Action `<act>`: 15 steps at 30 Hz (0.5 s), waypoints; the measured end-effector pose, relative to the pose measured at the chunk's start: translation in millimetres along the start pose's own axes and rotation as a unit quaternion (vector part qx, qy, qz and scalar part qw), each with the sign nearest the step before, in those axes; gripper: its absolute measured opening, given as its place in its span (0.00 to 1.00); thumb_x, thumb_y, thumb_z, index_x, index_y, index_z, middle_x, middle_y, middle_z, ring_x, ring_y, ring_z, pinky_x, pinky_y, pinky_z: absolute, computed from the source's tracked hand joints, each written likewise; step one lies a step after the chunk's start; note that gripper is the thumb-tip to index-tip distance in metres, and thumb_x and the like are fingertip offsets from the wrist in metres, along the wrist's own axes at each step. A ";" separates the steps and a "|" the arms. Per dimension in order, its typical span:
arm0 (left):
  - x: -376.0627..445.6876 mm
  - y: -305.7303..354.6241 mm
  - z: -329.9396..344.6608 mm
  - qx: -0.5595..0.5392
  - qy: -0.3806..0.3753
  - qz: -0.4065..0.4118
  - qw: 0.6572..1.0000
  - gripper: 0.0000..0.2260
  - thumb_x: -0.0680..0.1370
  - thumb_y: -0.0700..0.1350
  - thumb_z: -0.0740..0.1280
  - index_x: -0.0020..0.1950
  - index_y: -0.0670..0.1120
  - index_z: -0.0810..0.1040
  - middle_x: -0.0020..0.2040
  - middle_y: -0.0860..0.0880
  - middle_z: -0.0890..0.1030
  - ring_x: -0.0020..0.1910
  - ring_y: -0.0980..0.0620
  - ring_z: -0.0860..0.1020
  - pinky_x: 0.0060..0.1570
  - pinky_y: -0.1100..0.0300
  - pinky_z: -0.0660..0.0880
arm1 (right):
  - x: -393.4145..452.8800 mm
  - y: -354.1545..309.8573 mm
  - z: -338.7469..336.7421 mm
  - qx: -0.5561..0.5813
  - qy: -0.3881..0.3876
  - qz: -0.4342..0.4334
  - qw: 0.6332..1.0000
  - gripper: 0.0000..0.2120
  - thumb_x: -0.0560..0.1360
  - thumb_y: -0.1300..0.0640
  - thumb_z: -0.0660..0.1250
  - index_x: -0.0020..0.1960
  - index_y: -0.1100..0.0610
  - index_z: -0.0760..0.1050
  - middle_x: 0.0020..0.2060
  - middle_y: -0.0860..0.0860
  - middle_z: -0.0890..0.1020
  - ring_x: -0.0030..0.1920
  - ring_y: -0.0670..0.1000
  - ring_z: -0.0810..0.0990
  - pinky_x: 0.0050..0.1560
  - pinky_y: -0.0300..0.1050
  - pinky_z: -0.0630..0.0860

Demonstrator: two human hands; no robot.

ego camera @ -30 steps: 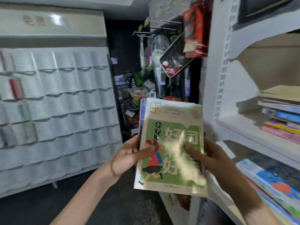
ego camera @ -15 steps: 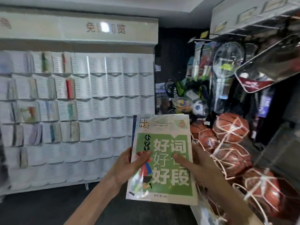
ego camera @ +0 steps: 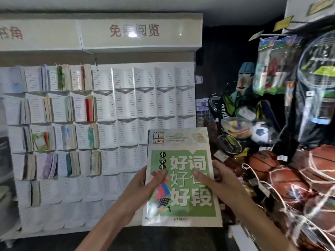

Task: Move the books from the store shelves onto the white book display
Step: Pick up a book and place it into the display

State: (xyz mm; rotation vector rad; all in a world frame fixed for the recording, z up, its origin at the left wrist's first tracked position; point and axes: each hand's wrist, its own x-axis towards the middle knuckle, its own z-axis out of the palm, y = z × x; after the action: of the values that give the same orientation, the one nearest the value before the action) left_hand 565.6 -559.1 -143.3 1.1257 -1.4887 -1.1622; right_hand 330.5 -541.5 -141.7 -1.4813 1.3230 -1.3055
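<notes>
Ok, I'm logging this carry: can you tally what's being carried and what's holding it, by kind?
green-cover book: 1
book behind it, only a blue edge showing: 1
hands gripping them, left hand and right hand: 2
Total: 4

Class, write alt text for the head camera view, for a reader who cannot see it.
Two hands, left hand and right hand, hold a green-covered book upright, thumbs on its cover, in front of a white book display. Books already fill the pockets on the display's left side; netted basketballs and rackets crowd the right.
</notes>
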 end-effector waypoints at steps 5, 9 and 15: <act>102.9 1.6 -30.4 0.004 0.018 0.002 1.000 0.13 0.77 0.57 0.69 0.59 0.55 0.80 0.50 0.57 0.87 0.49 0.62 0.84 0.44 0.70 0.75 | 113.5 3.1 17.2 -0.017 -0.022 -0.005 1.000 0.15 0.71 0.43 0.75 0.55 0.46 0.79 0.47 0.39 0.86 0.46 0.39 0.85 0.42 0.35 0.80; 171.4 -1.3 -64.2 -0.010 0.041 0.005 0.999 0.13 0.77 0.56 0.70 0.59 0.54 0.81 0.49 0.56 0.87 0.48 0.61 0.84 0.40 0.73 0.75 | 192.8 2.6 46.3 -0.048 -0.034 -0.008 0.998 0.18 0.70 0.39 0.74 0.55 0.47 0.79 0.49 0.42 0.86 0.46 0.39 0.85 0.49 0.43 0.83; 266.6 -22.5 -126.9 -0.032 0.063 0.007 0.998 0.11 0.77 0.54 0.71 0.56 0.52 0.81 0.45 0.58 0.87 0.43 0.66 0.83 0.34 0.76 0.73 | 298.5 7.2 102.9 -0.076 -0.040 -0.025 0.996 0.26 0.65 0.34 0.74 0.57 0.48 0.78 0.48 0.43 0.86 0.46 0.41 0.85 0.52 0.46 0.83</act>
State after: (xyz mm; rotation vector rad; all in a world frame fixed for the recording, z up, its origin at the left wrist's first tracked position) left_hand 646.7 -842.4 -115.6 1.1227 -1.3532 -1.1012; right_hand 413.5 -844.4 -108.6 -1.6627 1.3654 -1.1858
